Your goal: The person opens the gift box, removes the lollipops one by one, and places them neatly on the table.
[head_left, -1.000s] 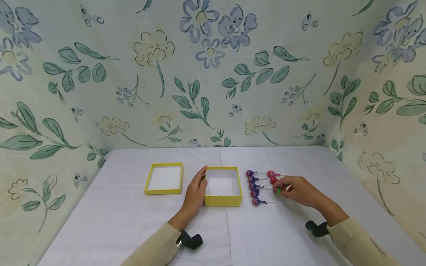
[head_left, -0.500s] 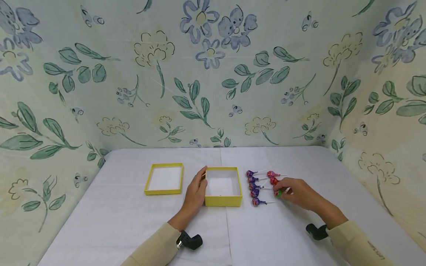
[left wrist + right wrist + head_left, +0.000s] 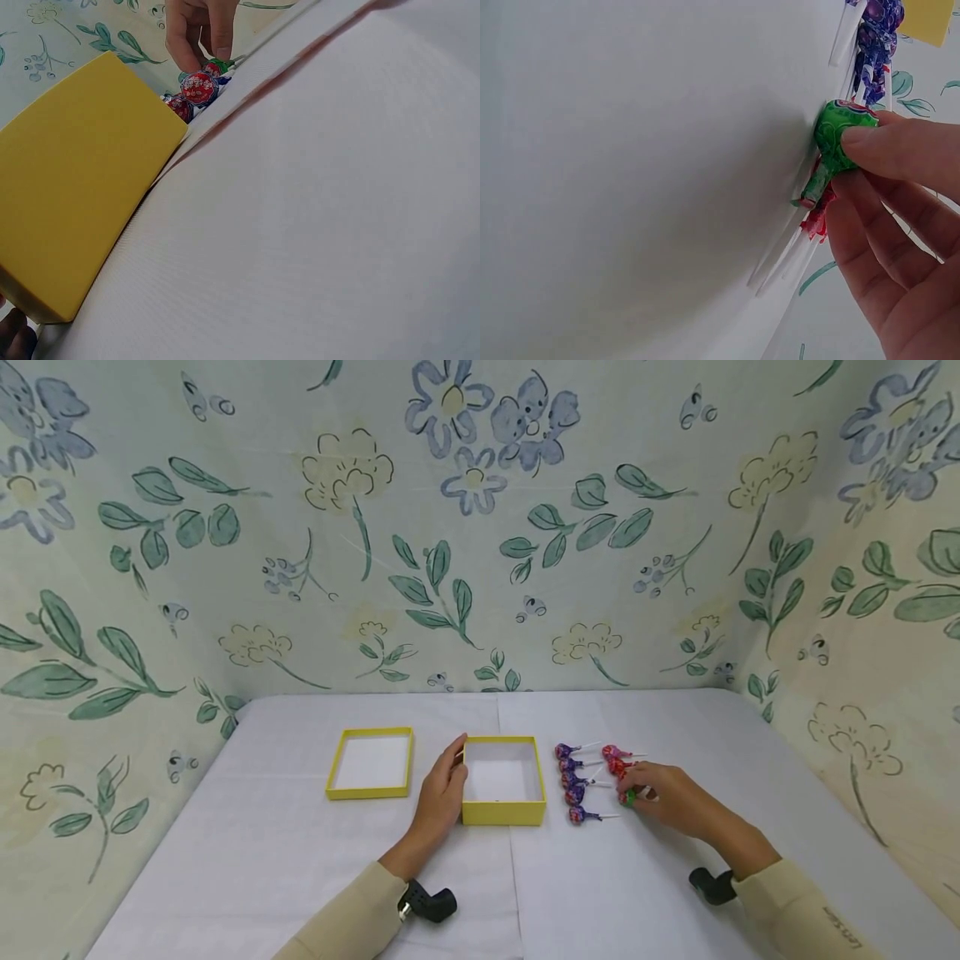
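My right hand [image 3: 675,797] pinches a green-wrapped lollipop [image 3: 838,135] between thumb and fingers, low over the tabletop. Its white stick points away from the hand's thumb in the right wrist view. Just behind it lie a red lollipop [image 3: 618,767] and a pink lollipop [image 3: 613,752]. To their left runs a column of several purple-wrapped lollipops [image 3: 573,795]. My left hand [image 3: 438,797] rests against the left side of a yellow box [image 3: 504,813], which stands upright, open at the top, white inside. The box's yellow wall fills the left of the left wrist view.
Left of the left hand lies a shallow yellow-rimmed lid [image 3: 367,793], white side up. White cloth covers the table [image 3: 247,860]. A floral-patterned curtain [image 3: 480,568] stands behind it and along both sides.
My right hand has shifted very slightly toward me and to the right with the green lollipop in its fingers. The left hand, box and lid stay where they were.
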### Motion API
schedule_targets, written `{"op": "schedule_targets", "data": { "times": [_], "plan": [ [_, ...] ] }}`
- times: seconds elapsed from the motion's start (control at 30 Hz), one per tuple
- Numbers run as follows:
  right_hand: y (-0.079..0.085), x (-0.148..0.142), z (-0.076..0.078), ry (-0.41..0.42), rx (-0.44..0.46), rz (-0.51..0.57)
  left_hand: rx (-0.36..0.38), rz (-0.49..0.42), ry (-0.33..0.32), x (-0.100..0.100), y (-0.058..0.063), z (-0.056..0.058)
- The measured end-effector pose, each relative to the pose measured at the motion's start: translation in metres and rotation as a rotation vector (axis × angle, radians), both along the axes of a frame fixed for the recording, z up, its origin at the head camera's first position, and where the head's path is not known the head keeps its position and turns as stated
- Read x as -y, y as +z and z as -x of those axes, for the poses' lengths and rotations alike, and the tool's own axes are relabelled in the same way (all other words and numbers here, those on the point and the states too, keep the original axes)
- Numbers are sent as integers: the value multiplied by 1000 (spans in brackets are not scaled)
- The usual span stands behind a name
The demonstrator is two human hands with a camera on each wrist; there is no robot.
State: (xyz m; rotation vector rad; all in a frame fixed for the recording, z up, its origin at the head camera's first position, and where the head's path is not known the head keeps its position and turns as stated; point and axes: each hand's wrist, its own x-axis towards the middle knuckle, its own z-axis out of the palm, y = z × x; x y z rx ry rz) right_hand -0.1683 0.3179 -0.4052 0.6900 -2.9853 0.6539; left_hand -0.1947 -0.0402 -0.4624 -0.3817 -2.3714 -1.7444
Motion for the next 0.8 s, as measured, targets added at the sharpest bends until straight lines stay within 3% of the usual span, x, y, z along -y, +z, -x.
{"op": "schedule_targets", "data": {
  "times": [0.5,0.8],
  "plan": [
    [3,1,0,1,-10,28,-2,-18,-1,1,2,0],
    [7,3,0,75,-49,55,4,-20,1,0,1,0]
  ]
}}
